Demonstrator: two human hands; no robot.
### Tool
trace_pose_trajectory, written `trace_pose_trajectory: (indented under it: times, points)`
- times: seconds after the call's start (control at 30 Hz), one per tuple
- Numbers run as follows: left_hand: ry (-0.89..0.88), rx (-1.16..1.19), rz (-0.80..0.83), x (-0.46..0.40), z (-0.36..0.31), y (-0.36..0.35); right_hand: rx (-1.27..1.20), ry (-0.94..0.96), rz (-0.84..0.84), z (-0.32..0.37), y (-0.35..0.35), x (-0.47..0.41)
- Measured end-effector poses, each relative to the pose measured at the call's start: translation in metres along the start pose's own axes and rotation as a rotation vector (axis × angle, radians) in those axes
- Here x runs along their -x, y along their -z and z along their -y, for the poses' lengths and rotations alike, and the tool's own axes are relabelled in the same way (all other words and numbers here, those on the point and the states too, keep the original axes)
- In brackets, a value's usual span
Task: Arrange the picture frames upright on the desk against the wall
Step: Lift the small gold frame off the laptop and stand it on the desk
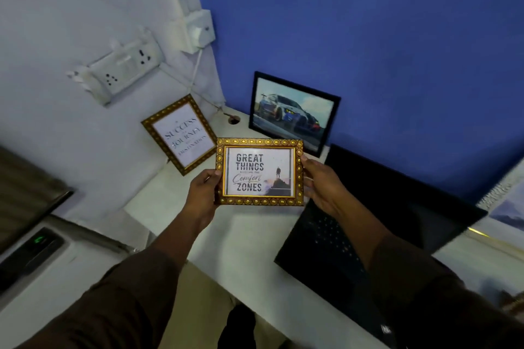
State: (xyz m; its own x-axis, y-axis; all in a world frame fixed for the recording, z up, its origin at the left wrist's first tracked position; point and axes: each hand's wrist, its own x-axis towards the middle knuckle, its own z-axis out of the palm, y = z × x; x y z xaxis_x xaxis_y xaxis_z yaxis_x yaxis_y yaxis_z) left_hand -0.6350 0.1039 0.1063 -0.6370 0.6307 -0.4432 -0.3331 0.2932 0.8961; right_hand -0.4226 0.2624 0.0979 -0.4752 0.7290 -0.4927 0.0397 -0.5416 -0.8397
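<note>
A gold ornate frame point(259, 171) reading "Great Things ... Comfort Zones" is held in the air above the white desk point(246, 235). My left hand point(202, 193) grips its left edge and my right hand point(323, 184) grips its right edge. A second gold frame point(180, 134) with a "Success" text stands upright, leaning on the white left wall. A black frame point(293, 112) showing a race car stands upright against the blue back wall.
An open black laptop point(368, 221) fills the desk's right side. A cable hole point(234, 120) lies in the desk corner. Sockets point(124, 66) and a plugged adapter point(200, 31) are on the left wall. Another picture point(507, 207) shows at the far right edge.
</note>
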Motion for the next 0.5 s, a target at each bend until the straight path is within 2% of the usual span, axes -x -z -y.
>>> trace_pose_trajectory:
  times: [0.13, 0.23, 0.3, 0.5]
  points:
    - [0.214, 0.083, 0.130, -0.020, -0.003, 0.022, 0.003, -0.007, -0.114, -0.007, -0.041, -0.024]
    - [0.391, 0.167, 0.296, -0.042, -0.007, 0.037, 0.075, 0.026, -0.118, -0.008, -0.063, -0.042]
    - [0.437, 0.178, 0.367, -0.058, -0.011, 0.042, 0.123, 0.044, -0.113, -0.010, -0.075, -0.057]
    - [0.502, 0.247, 0.418, -0.113, -0.021, 0.049, 0.211, 0.040, -0.113, -0.005, -0.087, -0.091]
